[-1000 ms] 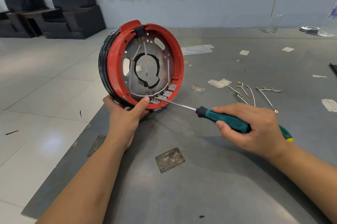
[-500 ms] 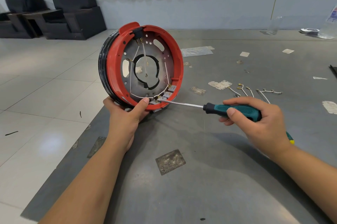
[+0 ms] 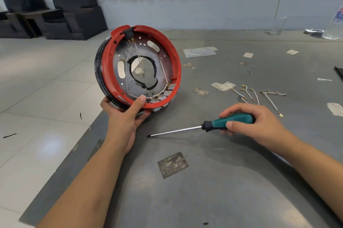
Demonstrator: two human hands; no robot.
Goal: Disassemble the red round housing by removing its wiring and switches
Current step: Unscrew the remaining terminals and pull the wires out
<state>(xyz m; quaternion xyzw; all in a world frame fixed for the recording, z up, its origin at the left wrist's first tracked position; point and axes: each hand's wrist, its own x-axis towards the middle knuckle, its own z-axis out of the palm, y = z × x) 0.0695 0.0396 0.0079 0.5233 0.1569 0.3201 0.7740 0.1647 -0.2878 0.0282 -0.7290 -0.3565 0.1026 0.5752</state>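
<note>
Housing (image 3: 141, 64), red and round, is propped on edge at the surface's (image 3: 213, 190) near-left corner by the left hand (image 3: 124, 116) curled around its lower rim, exposing remaining switches (image 3: 163, 95), while the screwdriver (image 3: 204, 125) is clasped by the right hand (image 3: 256, 125).

Housing (image 3: 141, 68) stands left on table (image 3: 222, 181); screwdriver (image 3: 204, 127) right, loose wires (image 3: 259, 95) behind it

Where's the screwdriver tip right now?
Head view: the screwdriver lies low across the grey table, held by the right hand; its tip points left, below the red housing, clear of it.
</note>
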